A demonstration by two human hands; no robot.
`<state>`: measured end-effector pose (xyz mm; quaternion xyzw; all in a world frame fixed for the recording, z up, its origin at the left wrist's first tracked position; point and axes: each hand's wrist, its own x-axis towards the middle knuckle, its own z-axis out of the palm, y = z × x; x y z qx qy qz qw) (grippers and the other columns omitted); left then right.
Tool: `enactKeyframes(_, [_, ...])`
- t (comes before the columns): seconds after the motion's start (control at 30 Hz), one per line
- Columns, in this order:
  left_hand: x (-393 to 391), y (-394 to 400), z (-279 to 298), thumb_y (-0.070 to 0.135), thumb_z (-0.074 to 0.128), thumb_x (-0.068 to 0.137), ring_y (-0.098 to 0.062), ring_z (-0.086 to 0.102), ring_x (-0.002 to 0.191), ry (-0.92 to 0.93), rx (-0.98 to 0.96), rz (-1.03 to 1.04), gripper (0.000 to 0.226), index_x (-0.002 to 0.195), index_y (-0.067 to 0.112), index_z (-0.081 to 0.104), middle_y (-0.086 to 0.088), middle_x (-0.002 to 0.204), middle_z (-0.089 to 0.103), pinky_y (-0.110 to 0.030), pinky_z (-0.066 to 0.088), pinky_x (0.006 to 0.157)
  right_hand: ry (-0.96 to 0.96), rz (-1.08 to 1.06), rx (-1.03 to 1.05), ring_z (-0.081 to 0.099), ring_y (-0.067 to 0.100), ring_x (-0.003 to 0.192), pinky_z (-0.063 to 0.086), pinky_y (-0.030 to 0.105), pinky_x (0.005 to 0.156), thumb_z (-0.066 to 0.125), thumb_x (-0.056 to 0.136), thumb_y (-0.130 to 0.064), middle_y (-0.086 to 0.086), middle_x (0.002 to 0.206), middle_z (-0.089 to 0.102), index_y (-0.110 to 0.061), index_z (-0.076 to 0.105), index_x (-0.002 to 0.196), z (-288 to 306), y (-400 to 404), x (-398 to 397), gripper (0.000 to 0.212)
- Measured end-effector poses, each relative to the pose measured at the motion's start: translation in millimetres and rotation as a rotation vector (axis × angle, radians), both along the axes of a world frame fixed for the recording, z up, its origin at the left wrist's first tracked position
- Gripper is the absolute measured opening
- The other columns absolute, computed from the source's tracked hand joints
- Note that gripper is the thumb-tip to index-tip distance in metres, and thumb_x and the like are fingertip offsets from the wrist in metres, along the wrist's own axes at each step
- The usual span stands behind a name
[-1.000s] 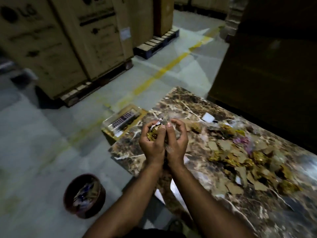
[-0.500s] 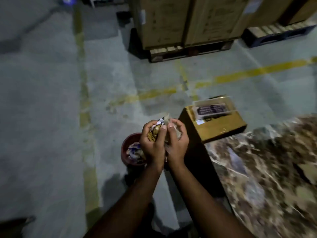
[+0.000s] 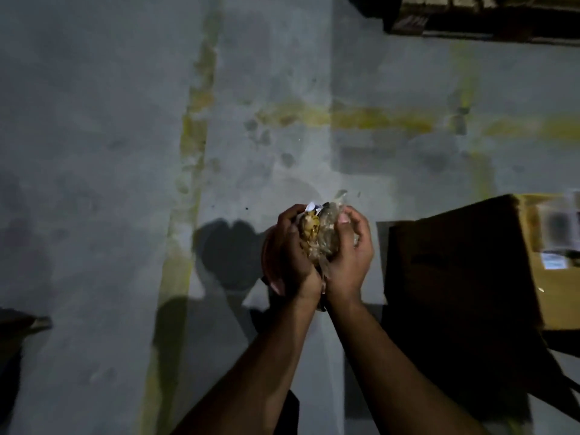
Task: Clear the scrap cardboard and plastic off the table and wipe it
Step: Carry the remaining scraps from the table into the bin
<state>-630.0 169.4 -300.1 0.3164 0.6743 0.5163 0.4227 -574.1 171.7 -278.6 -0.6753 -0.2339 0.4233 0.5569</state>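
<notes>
Both my hands cup one bundle of scrap (image 3: 317,237): crumpled clear plastic, brown cardboard bits and a white paper corner. My left hand (image 3: 290,255) curls round its left side, my right hand (image 3: 350,252) round its right side, fingers bent over the top. The bundle hangs above the floor, right over a reddish round bin (image 3: 266,259), of which only a sliver of rim shows beside my left hand. The table is out of view.
A cardboard box (image 3: 461,262) stands on the floor just right of my hands, its top lit brown. Worn yellow lines (image 3: 376,120) cross the grey concrete floor. A pallet edge (image 3: 470,23) shows at the top right.
My view has swung left and down, away from the table to the floor. Both hands, still holding the scrap bundle, now sit directly over the bin, hiding most of it.
</notes>
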Motion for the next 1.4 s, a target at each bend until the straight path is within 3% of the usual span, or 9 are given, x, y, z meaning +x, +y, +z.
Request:
enactKeyframes(0.1, [5,24,-58,0.025,0.046,0.084,-0.013,0.068,0.097,-0.107,0.046,0.066,0.031,0.101,0.038,0.069,0.017,0.097,0.072,-0.036,0.054,0.086,0.015,0.042,0.053,0.069,0.002,0.093,0.055,0.021,0.077,0.046,0.107,-0.017,-0.006,0.100,0.073,-0.009,0.066,0.118,-63,18,4,0.024])
enactKeyframes(0.2, [5,21,-123,0.017,0.044,0.088,-0.009,0.065,0.102,-0.042,0.125,0.051,0.032,0.110,0.024,0.066,0.015,0.106,0.071,-0.028,0.050,0.087,0.008,0.138,0.056,0.068,0.010,0.101,0.054,0.025,0.085,0.038,0.106,-0.021,0.000,0.109,0.070,-0.006,0.061,0.122,-142,21,3,0.032])
enactKeyframes(0.37, [-21,-1,-233,0.027,0.042,0.103,-0.025,0.050,0.134,0.455,0.130,-0.282,0.040,0.139,0.016,0.055,-0.008,0.143,0.056,-0.047,0.039,0.111,-0.281,0.572,-0.113,0.055,0.018,0.125,0.043,0.049,0.108,0.033,0.103,-0.045,-0.007,0.132,0.061,-0.035,0.047,0.138,-234,4,30,0.039])
enactKeyframes(0.5, [-59,-25,-284,0.038,0.044,0.099,-0.036,0.031,0.147,0.877,0.026,-0.689,0.056,0.153,0.027,0.034,-0.015,0.161,0.032,-0.054,0.029,0.117,-0.684,1.015,-0.339,0.016,0.025,0.152,0.013,0.049,0.121,0.020,0.099,-0.061,-0.014,0.168,0.016,-0.053,0.016,0.155,-273,-16,70,0.057])
enactKeyframes(0.7, [-72,-42,-275,0.045,0.048,0.092,-0.032,0.016,0.154,1.117,-0.107,-0.984,0.069,0.154,0.017,0.036,-0.011,0.166,0.021,-0.053,0.019,0.121,-0.962,1.178,-0.313,0.021,0.033,0.150,0.024,0.051,0.120,0.028,0.100,-0.057,0.004,0.169,0.016,-0.029,0.025,0.159,-270,-35,93,0.065])
enactKeyframes(0.83, [-59,-36,-298,0.048,0.054,0.095,-0.028,0.006,0.156,1.072,-0.234,-1.130,0.079,0.159,0.012,0.023,-0.012,0.168,0.014,-0.039,0.000,0.123,-0.990,1.422,-0.465,-0.004,0.032,0.156,0.008,0.055,0.125,0.021,0.098,-0.061,0.010,0.170,-0.002,-0.023,0.006,0.163,-297,-23,80,0.076])
enactKeyframes(1.1, [-36,-11,-343,0.051,0.038,0.103,-0.030,0.012,0.154,1.190,-0.460,-1.413,0.075,0.160,0.010,0.011,-0.011,0.168,0.015,-0.043,0.007,0.124,-1.022,1.767,-0.702,-0.004,0.031,0.157,0.007,0.051,0.126,0.050,0.101,-0.043,0.012,0.169,-0.014,-0.016,-0.007,0.162,-365,1,70,0.088])
enactKeyframes(1.2, [-35,-6,-319,0.047,0.029,0.105,-0.033,0.009,0.154,1.301,-0.465,-1.430,0.070,0.160,0.008,0.009,-0.013,0.168,0.012,-0.045,0.004,0.125,-1.087,1.740,-0.666,0.001,0.033,0.156,0.012,0.057,0.124,0.051,0.100,-0.041,0.012,0.170,-0.002,-0.012,0.000,0.162,-349,2,70,0.085])
enactKeyframes(1.4, [-37,-18,-208,0.041,0.034,0.103,-0.025,0.007,0.155,1.296,-0.286,-1.303,0.067,0.161,0.015,0.011,-0.007,0.169,0.007,-0.045,0.011,0.123,-1.041,1.345,-0.408,0.019,0.034,0.153,0.017,0.042,0.125,0.043,0.104,-0.036,0.016,0.164,0.026,-0.009,0.021,0.160,-229,-20,88,0.066])
